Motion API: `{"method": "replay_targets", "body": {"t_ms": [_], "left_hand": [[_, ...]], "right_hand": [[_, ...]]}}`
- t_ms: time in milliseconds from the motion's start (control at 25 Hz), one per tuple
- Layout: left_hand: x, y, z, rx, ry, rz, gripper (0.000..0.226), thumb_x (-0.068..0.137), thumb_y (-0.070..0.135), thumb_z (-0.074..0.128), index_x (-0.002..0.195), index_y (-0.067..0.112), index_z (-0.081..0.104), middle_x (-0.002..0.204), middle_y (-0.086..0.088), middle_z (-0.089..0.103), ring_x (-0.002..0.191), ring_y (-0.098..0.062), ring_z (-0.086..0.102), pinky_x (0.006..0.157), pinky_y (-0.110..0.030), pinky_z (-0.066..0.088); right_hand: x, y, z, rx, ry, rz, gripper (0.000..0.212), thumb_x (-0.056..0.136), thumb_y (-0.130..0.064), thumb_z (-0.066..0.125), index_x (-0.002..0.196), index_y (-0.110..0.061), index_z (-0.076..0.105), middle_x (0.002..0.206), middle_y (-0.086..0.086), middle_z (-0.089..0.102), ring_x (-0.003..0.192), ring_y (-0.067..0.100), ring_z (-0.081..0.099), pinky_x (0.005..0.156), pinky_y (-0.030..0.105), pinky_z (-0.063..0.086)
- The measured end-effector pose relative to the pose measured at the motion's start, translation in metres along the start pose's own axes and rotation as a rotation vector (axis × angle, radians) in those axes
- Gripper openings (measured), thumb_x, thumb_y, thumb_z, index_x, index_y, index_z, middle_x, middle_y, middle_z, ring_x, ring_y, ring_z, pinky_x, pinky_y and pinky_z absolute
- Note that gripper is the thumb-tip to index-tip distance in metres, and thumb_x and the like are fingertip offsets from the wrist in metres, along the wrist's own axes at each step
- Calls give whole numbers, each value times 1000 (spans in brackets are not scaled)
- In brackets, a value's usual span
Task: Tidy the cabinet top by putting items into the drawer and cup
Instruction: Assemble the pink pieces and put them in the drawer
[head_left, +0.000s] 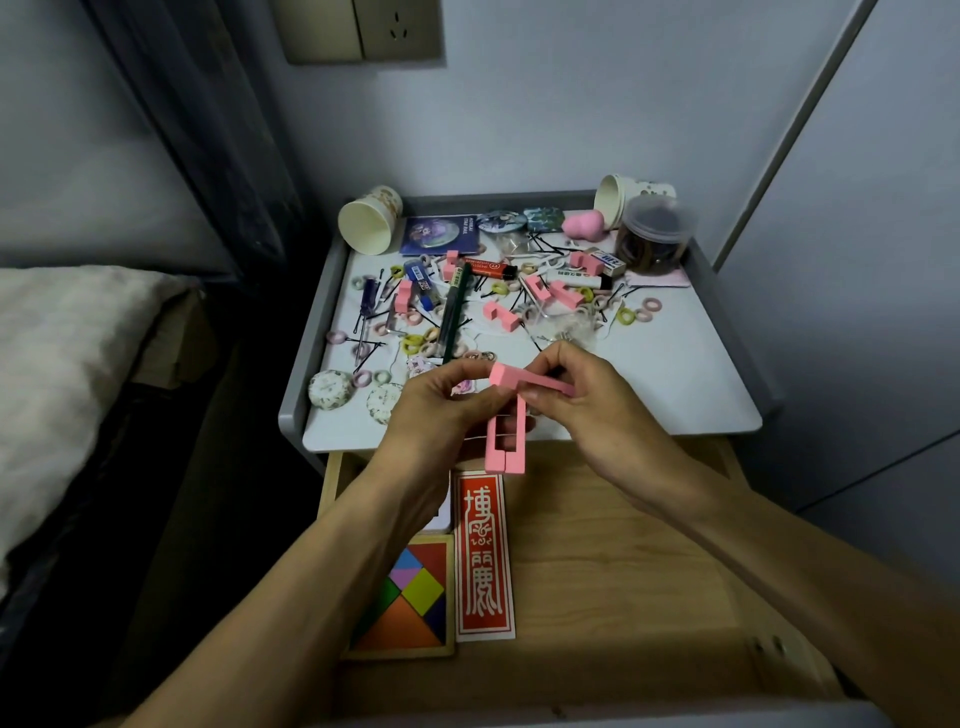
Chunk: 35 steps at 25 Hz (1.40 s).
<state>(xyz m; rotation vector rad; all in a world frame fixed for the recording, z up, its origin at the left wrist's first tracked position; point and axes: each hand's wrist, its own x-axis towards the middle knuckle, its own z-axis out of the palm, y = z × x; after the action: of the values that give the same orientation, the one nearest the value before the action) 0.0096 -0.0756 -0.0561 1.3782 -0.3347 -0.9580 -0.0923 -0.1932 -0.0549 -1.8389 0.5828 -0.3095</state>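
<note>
Pink blocks (504, 461) in left grip (431, 415), right grip (597, 410)

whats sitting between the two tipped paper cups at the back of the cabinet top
In the head view, from left cup to right cup: a blue card, a round badge, a green patterned badge and a pink sponge.

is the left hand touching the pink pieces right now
Touching. The head view shows the left hand with fingers curled round the pink pieces; the right hand pinches their top bar too.
</note>
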Motion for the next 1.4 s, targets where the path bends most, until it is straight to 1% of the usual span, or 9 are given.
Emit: {"method": "replay_targets", "body": {"t_ms": [240,320,400,600,720,840,960,1160,1400], "left_hand": [[-2,1,6,-101,44,-18,21,88,1,64,108,-4,68,85,-23,72,67,-24,72,56,-27,58],[-1,2,6,-118,89,1,20,88,2,64,107,-3,68,83,-21,71,60,-20,69,53,-24,56],[1,1,2,-110,149,32,22,87,6,66,108,0,69,88,-20,72,65,-20,69,56,-24,56],[7,-7,-4,-78,284,68,21,87,17,70,107,9,72,93,-10,75,74,-15,64,67,-30,49],[6,-9,-1,-98,325,65,20,88,16,69,107,10,72,90,-7,75,65,-10,60,57,-23,47],[6,-7,-1,-212,330,52,20,89,8,67,108,3,69,89,-12,74,61,-11,67,52,-21,51],[5,-5,-2,-246,330,47,20,88,5,67,107,-1,69,80,-8,73,56,-9,65,51,-19,51],[2,-2,-1,-295,303,35,16,88,3,66,103,-2,67,77,-9,71,47,-8,54,51,-18,51],[1,-5,-2,-340,313,24,6,88,2,66,93,2,68,77,-10,70,53,-11,54,53,-19,53]], "right_hand": [[-1,4,4,39,30,45,7,98,-22,53,103,-17,55,95,-2,65,92,8,64,84,26,50],[0,6,4,111,47,87,7,99,-20,52,105,-18,55,99,0,66,95,11,67,91,35,53],[-1,6,4,244,19,127,8,98,-17,53,106,-17,54,104,4,66,98,15,69,92,39,56],[-12,4,14,354,-121,150,22,94,-6,56,117,-8,56,110,5,68,96,12,70,76,23,58],[-14,3,19,366,-107,140,24,95,-5,56,118,-8,55,108,6,68,93,13,71,71,22,58],[-15,6,24,275,-64,91,22,95,-7,57,115,-14,54,105,2,69,90,13,72,73,26,59],[-17,8,28,184,-39,34,22,95,-11,57,114,-19,51,98,-7,70,85,11,73,78,30,60],[-19,9,26,108,-6,16,26,96,-16,56,121,-21,50,99,-10,69,82,6,71,77,24,58],[-18,14,29,76,31,56,23,97,-19,55,120,-22,55,103,-12,67,80,2,69,70,11,53]]}}
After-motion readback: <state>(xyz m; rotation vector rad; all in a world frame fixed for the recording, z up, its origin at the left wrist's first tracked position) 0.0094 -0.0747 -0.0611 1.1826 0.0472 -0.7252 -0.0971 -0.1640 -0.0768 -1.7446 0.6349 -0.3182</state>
